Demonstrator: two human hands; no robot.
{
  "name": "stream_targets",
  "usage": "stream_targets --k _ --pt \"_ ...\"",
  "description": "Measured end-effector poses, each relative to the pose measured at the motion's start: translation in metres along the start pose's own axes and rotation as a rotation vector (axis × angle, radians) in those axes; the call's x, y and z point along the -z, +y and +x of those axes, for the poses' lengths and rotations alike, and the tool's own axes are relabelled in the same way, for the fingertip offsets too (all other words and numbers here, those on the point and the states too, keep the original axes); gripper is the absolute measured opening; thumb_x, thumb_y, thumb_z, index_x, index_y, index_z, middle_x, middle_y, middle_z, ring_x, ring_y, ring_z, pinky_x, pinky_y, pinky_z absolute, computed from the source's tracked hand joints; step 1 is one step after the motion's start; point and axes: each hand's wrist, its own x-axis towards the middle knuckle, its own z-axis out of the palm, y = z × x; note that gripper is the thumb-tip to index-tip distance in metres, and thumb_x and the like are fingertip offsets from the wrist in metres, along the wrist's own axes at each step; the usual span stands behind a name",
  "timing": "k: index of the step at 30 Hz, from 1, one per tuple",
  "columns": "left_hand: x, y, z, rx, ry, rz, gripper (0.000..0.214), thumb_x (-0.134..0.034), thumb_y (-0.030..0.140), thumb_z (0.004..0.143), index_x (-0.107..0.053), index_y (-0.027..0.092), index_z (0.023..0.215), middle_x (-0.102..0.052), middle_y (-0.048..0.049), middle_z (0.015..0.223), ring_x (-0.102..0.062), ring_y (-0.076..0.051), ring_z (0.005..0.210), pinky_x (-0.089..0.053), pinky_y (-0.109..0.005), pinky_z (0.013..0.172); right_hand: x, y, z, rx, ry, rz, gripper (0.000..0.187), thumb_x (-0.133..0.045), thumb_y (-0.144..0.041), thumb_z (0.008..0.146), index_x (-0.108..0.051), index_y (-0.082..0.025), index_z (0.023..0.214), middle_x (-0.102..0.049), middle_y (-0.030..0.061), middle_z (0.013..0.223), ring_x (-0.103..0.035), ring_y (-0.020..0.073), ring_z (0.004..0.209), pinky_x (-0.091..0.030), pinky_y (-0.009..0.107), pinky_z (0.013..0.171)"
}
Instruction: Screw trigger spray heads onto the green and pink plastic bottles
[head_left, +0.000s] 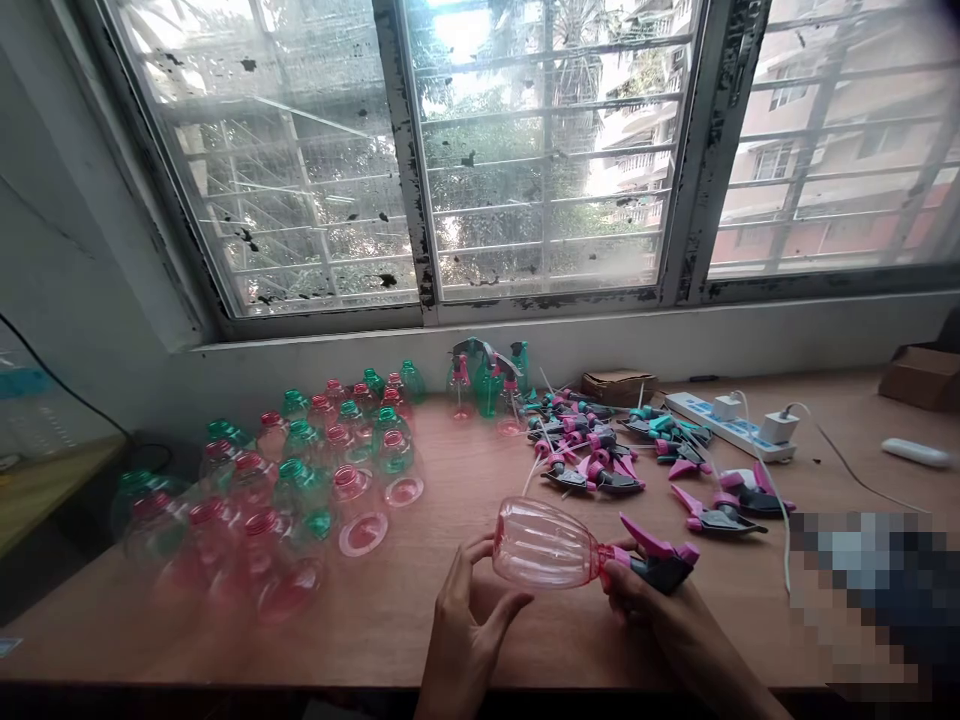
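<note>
My left hand (469,615) cups the base of a pink clear plastic bottle (544,545) held sideways above the wooden table (450,620). Fingers and thumb curl round its ribbed body. My right hand (645,600) grips the pink and dark grey trigger sprayer head (656,560) fitted at the bottle's neck. Both hands are closed on this one assembly near the table's front edge.
Several pink and green empty bottles (315,480) stand at the left. A few bottles with sprayers (487,385) stand by the window sill. Loose trigger sprayers (600,450) lie at centre right. A white power strip (731,425) and cardboard boxes (922,375) are at the right.
</note>
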Motion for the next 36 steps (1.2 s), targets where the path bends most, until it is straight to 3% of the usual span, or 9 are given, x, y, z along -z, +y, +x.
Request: stream_targets --k 6,12,15,17,20,23,27,31,36 --pt "0.000 -0.004 -0.001 0.130 0.004 -0.175 0.037 -0.068 0.049 0.084 -0.065 0.019 0.106 -0.059 -0.0145 0.137 -0.060 -0.032 0.124 -0.051 -0.041 0.102 -0.003 -0.004 -0.005 0.118 -0.040 -0.239 0.030 -0.082 -0.046 0.067 -0.067 -0.022 0.079 -0.065 -0.0033 0.056 -0.057 0.0178 0.053 -0.041 0.029 0.054" --pt "0.003 -0.007 -0.001 -0.007 -0.042 -0.087 0.038 -0.062 0.033 0.091 -0.058 0.029 0.129 -0.056 -0.0072 0.142 -0.051 -0.029 0.134 -0.041 -0.043 0.112 -0.001 -0.010 -0.008 0.062 -0.083 -0.160 0.039 -0.071 -0.057 0.076 -0.068 -0.019 0.070 -0.061 -0.0007 0.053 -0.052 0.0173 0.051 -0.039 0.030 0.052" --pt "0.004 -0.004 -0.001 -0.016 -0.069 -0.055 0.051 -0.072 0.033 0.084 -0.055 0.030 0.132 -0.056 -0.0074 0.142 -0.050 -0.030 0.135 -0.038 -0.044 0.115 -0.001 -0.009 -0.008 0.055 -0.076 -0.142 0.039 -0.072 -0.057 0.076 -0.068 -0.018 0.071 -0.061 -0.0001 0.054 -0.052 0.0172 0.051 -0.041 0.031 0.053" --pt "0.004 -0.002 -0.002 0.001 -0.107 -0.051 0.057 -0.077 0.035 0.079 -0.055 0.027 0.131 -0.055 -0.0101 0.143 -0.048 -0.033 0.136 -0.036 -0.046 0.116 -0.002 -0.009 -0.008 0.073 -0.060 -0.155 0.035 -0.076 -0.054 0.073 -0.067 -0.020 0.075 -0.063 -0.0008 0.055 -0.053 0.0169 0.050 -0.042 0.029 0.051" --pt "0.003 -0.003 -0.003 0.057 -0.110 -0.080 0.041 -0.067 0.041 0.087 -0.059 0.023 0.124 -0.058 -0.0131 0.140 -0.049 -0.033 0.135 -0.037 -0.048 0.115 -0.004 -0.010 -0.009 0.130 -0.033 -0.227 0.031 -0.079 -0.050 0.071 -0.069 -0.022 0.080 -0.064 -0.0021 0.057 -0.056 0.0175 0.052 -0.045 0.027 0.051" --pt "0.003 -0.007 -0.003 0.048 -0.123 -0.043 0.043 -0.060 0.038 0.092 -0.053 0.025 0.133 -0.054 -0.0113 0.144 -0.045 -0.030 0.139 -0.034 -0.048 0.117 -0.005 -0.011 -0.010 0.127 -0.035 -0.267 0.033 -0.073 -0.053 0.076 -0.071 -0.021 0.072 -0.064 -0.0009 0.055 -0.058 0.0184 0.055 -0.047 0.028 0.057" --pt "0.002 -0.009 -0.003 -0.015 -0.112 0.018 0.047 -0.065 0.032 0.090 -0.052 0.030 0.135 -0.055 -0.0071 0.143 -0.048 -0.028 0.137 -0.034 -0.047 0.117 -0.003 -0.009 -0.007 0.096 -0.032 -0.113 0.038 -0.071 -0.056 0.078 -0.071 -0.018 0.074 -0.067 0.0023 0.061 -0.057 0.0175 0.055 -0.046 0.029 0.054" --pt "0.002 -0.007 -0.005 0.022 -0.152 0.021 0.062 -0.075 0.035 0.081 -0.049 0.027 0.137 -0.056 -0.0108 0.143 -0.049 -0.032 0.135 -0.038 -0.048 0.115 0.000 -0.005 -0.004 0.097 -0.023 -0.060 0.037 -0.076 -0.053 0.075 -0.071 -0.017 0.081 -0.066 0.0015 0.061 -0.058 0.0176 0.055 -0.046 0.028 0.051" --pt "0.002 -0.008 -0.004 -0.012 -0.076 0.022 0.045 -0.064 0.036 0.090 -0.054 0.028 0.133 -0.054 -0.0089 0.144 -0.047 -0.029 0.137 -0.035 -0.047 0.116 0.000 -0.003 -0.005 0.090 -0.062 -0.105 0.035 -0.078 -0.050 0.074 -0.069 -0.017 0.078 -0.067 0.0012 0.061 -0.057 0.0167 0.055 -0.046 0.028 0.052"
